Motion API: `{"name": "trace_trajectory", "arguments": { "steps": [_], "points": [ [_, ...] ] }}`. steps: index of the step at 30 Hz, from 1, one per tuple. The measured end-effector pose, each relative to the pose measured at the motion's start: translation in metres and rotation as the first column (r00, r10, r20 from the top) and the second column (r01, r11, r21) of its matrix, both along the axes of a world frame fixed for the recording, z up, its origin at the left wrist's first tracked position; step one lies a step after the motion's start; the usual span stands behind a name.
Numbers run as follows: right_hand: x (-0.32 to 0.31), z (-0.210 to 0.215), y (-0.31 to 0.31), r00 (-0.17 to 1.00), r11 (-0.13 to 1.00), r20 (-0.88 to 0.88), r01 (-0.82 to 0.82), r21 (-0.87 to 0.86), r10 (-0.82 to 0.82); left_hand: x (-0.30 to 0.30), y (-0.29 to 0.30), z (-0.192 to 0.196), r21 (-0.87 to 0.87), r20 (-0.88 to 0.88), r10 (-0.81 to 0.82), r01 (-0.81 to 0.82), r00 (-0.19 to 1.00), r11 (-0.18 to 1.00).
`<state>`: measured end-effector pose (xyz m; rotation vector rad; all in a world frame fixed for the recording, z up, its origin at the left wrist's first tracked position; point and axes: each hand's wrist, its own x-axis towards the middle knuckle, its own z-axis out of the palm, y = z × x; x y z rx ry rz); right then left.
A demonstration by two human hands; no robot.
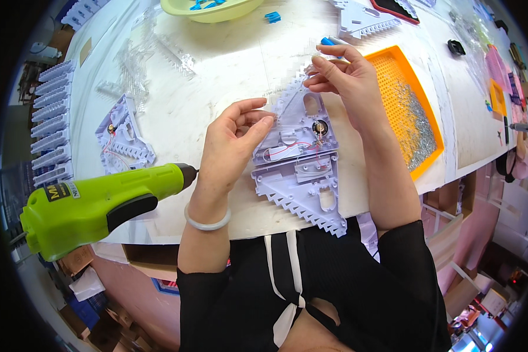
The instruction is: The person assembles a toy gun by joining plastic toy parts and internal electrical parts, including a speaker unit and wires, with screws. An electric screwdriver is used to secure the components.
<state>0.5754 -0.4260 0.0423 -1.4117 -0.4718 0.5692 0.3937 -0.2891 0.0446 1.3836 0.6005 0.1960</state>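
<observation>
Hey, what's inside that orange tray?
The orange tray holds a spread of small silvery pieces. Your right forearm hides part of its left side; anything beneath the pieces is covered.

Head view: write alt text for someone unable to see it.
A person's left hand and right hand reach over an open, pale-lilac, saw-toothed plastic casing with a round black part, on a white table. A lime-green power driver is at left; an orange perforated tray of small silvery metal pieces, right.
</observation>
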Motion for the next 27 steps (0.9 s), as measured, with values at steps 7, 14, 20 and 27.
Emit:
{"name": "trace_trajectory", "arguments": {
  "steps": [7, 14, 20, 27],
  "points": [
    [0.002, -0.004, 0.003, 0.997, 0.997, -0.076, -0.028, -0.067, 0.022, 0.002, 0.003, 0.006, 0.031, -0.075, -0.039, 0.041, 0.996, 0.999],
    [0.004, -0.004, 0.002, 0.996, 0.999, -0.09, -0.028, -0.022, 0.026, 0.004, 0.005, 0.006, 0.024, -0.035, -0.052, 0.053, 0.998, 0.998],
    [-0.003, -0.003, -0.005, 0.993, 0.998, -0.113, -0.026, -0.056, 0.02, 0.005, -0.001, 0.0, 0.0, -0.034, -0.05, 0.05, 0.998, 0.999],
    [-0.004, -0.008, -0.006, 0.993, 0.999, -0.115, 0.021, -0.042, -0.026, 0.004, -0.002, 0.006, -0.02, -0.065, -0.04, 0.039, 0.997, 0.999]
  ]
}}
